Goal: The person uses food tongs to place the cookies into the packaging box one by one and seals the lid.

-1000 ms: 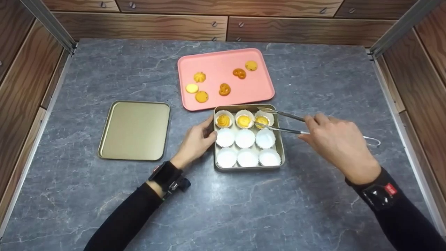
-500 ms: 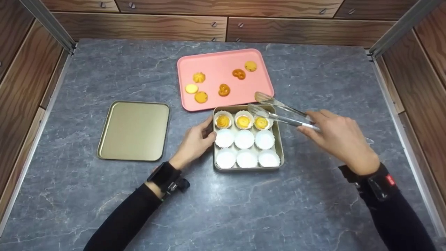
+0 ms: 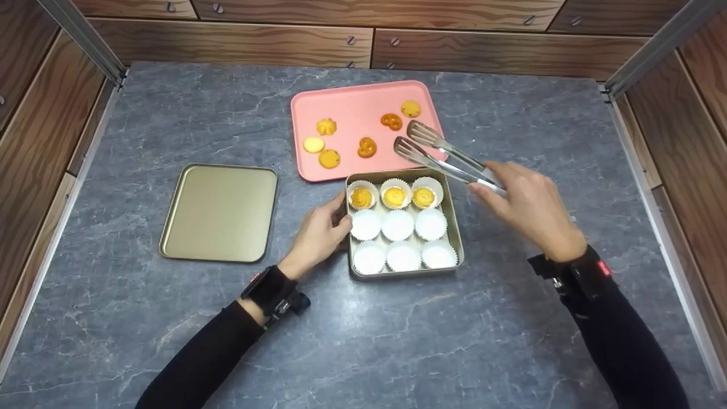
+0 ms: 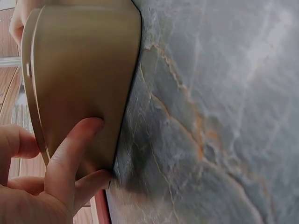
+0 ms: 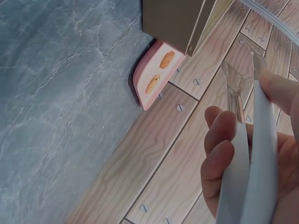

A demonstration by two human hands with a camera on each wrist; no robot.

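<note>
Our left hand (image 3: 321,233), fingers extended, presses near side of tin (image 4: 84,65), probably steadying it. Just right of it: paper cups (image 3: 397,225) in tin, far row with cookies (image 3: 361,198), likely kept separate. Our right hand (image 3: 528,201) grips tongs (image 5: 261,144), ends spread, nothing between. Left of left hand: apparent lid (image 3: 220,213), flat on surface (image 3: 363,341). Beyond both hands: pink tray (image 3: 358,105) with pretzels (image 3: 391,121), seemingly placed for easy reach.
</note>
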